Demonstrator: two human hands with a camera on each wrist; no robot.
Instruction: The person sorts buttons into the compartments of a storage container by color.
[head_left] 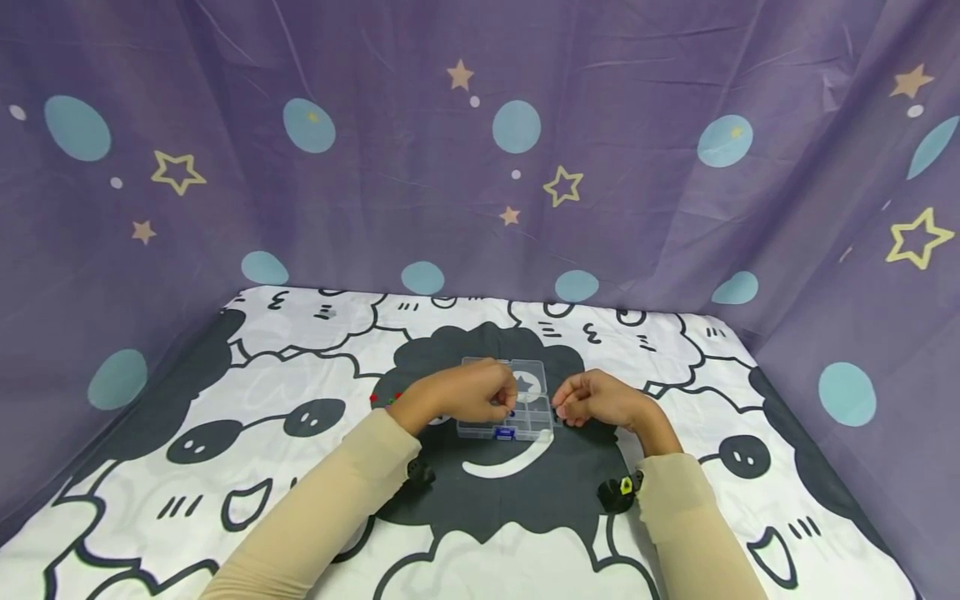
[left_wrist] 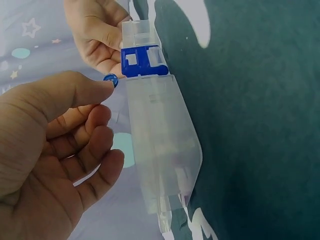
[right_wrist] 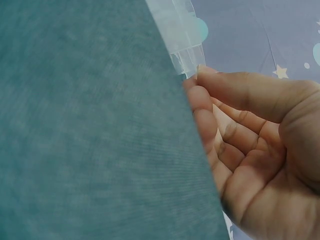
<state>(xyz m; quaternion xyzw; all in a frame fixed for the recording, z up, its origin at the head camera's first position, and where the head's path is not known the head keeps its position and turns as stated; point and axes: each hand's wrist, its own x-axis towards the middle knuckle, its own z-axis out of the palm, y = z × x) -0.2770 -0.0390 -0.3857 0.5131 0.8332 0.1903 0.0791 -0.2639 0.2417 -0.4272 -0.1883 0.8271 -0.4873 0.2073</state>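
A clear plastic compartment box (head_left: pixel 536 425) sits on the dark part of the cloth, its lid (head_left: pixel 528 367) open towards the back. On its front is a blue latch (left_wrist: pixel 145 61). My left hand (head_left: pixel 480 392) is above the left half of the box, pinching a small round blue button (left_wrist: pixel 111 80) between thumb and index finger. At the box's right side is my right hand (head_left: pixel 596 398), fingers bent and thumb near the index fingertip. Its fingertips (right_wrist: pixel 202 75) are at the box's corner; whether they hold anything is hidden.
Small red bits (head_left: pixel 373 398) and green ones lie left of the box, partly behind my left forearm. A black device (head_left: pixel 617 496) is at my right wrist, another (head_left: pixel 420 475) at my left. The patterned cloth (head_left: pixel 285 450) covers the table; a purple curtain (head_left: pixel 420 200) hangs behind.
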